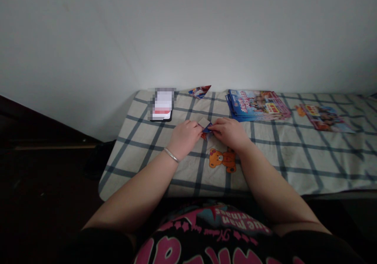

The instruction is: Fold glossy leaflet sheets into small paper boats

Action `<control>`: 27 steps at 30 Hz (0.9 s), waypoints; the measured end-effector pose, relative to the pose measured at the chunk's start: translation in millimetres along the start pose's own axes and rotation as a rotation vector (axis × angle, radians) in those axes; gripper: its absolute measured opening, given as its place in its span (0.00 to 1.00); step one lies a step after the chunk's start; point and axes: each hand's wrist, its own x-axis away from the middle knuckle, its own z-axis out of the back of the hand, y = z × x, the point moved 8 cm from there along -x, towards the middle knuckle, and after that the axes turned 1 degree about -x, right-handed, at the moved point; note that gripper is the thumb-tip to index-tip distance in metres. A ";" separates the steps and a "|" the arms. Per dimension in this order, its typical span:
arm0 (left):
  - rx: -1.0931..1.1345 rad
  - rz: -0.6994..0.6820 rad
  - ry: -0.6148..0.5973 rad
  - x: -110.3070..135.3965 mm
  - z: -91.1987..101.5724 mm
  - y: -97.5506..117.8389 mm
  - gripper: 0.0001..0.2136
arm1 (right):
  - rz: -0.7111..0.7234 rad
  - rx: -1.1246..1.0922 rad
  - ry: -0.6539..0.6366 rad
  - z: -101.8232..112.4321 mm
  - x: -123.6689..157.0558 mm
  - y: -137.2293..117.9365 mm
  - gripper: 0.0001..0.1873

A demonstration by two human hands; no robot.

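Note:
A small folded piece of coloured paper (206, 127) lies between my two hands on a checked cloth (282, 154). My left hand (185, 135), with a silver bangle on its wrist, has its fingers curled and pinches the paper's left side. From the right, the closed fingers of my right hand (231, 132) pinch the same paper. Most of the paper is hidden by my fingers.
A phone (161, 105) lies at the back left of the cloth. A folded paper shape (200, 91) sits by the wall. A stack of colourful leaflets (256, 105) and one more leaflet (325, 117) lie to the right. A bear print (223, 159) marks the cloth.

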 end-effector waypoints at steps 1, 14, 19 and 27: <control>0.003 0.010 0.000 -0.1 -0.5 -0.9 0.07 | -0.024 0.015 -0.010 0.6 -0.1 1.5 0.13; 0.053 0.034 -0.016 0.1 -3.1 -6.0 0.10 | -0.297 0.076 -0.035 8.8 4.5 21.3 0.11; 0.027 0.036 -0.014 0.7 -1.0 -4.8 0.10 | -0.367 0.050 -0.061 8.9 9.3 28.1 0.10; -0.006 0.014 0.023 -0.5 4.8 -7.0 0.10 | -0.220 -0.079 0.159 13.5 10.9 23.1 0.14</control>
